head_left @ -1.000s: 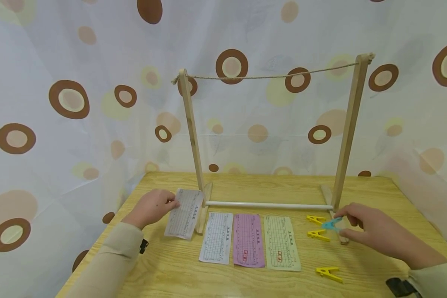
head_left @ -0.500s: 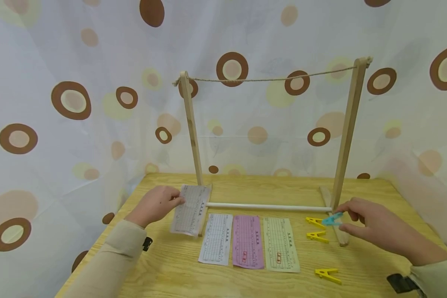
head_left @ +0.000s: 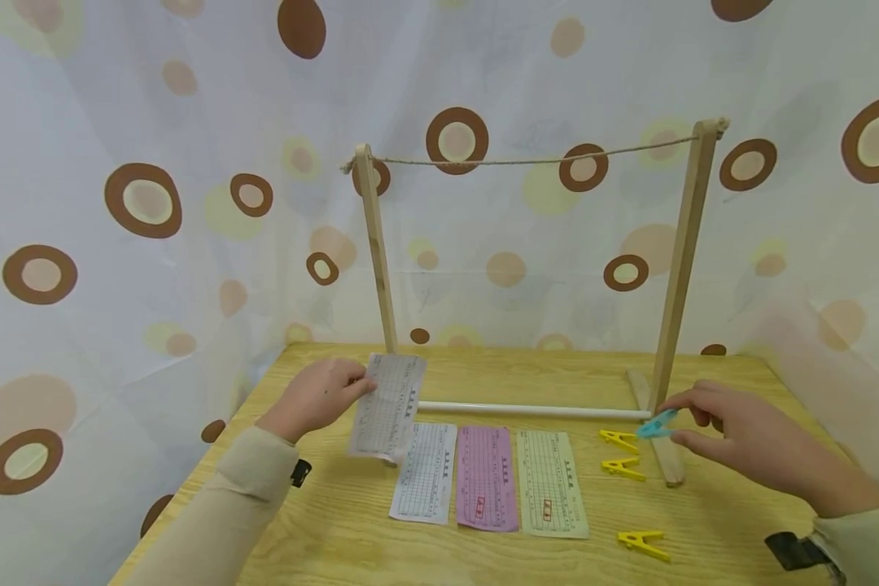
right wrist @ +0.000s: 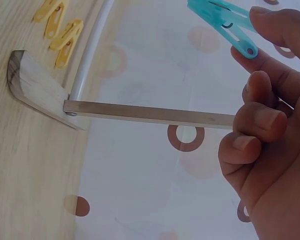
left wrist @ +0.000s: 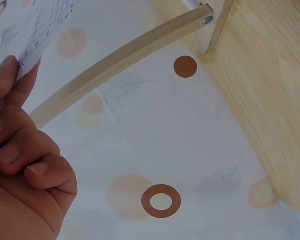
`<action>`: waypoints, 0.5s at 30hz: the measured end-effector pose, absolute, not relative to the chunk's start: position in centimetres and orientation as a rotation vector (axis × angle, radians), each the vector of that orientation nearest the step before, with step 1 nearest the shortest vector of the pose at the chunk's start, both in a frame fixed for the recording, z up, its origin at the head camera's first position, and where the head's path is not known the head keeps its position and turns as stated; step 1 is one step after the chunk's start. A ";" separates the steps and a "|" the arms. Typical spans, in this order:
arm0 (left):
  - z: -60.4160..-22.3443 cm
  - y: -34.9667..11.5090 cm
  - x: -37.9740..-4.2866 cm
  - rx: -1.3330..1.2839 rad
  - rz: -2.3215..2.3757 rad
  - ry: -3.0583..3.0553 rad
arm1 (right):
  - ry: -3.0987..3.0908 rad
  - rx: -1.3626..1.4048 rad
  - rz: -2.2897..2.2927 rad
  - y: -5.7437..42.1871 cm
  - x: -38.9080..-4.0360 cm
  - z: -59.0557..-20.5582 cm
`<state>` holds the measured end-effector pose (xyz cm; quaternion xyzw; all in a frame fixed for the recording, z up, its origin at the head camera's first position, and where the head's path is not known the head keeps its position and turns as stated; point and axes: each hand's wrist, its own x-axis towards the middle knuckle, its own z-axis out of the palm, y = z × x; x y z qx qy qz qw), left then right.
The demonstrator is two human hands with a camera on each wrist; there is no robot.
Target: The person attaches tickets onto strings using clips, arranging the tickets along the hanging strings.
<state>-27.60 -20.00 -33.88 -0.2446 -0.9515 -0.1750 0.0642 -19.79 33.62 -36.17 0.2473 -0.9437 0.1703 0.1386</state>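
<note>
Left hand [head_left: 325, 399]: fingers pinched the grey printed slip [head_left: 387, 411], raised above the counter [head_left: 322, 537] toward its left edge.
Right hand [head_left: 743, 439]: fingers pinched the light-blue clothespin [head_left: 657, 425], toward the right edge.
Flat slips: white [head_left: 422, 480], pink [head_left: 487, 480], pale green [head_left: 553, 484], side by side.
Yellow clothespins [head_left: 621, 469]: three lay right of those slips.
Wooden rack [head_left: 681, 268]: stood toward the far edge, rope [head_left: 501, 163] strung between its posts.

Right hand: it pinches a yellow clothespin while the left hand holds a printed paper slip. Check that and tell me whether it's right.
Not quite: the clothespin that the right hand pinches is light blue, not yellow, as the right wrist view shows. The left hand does hold a printed paper slip.
</note>
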 end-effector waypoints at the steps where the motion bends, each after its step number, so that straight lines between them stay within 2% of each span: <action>1: -33.7 -19.8 -27.7 -0.738 -0.542 -2.869 | -2.722 0.715 0.493 33.7 -19.8 -36.1; 15: -32.7 -17.0 -27.8 -0.739 -0.694 -2.814 | -2.566 0.735 0.537 33.7 -20.2 -34.1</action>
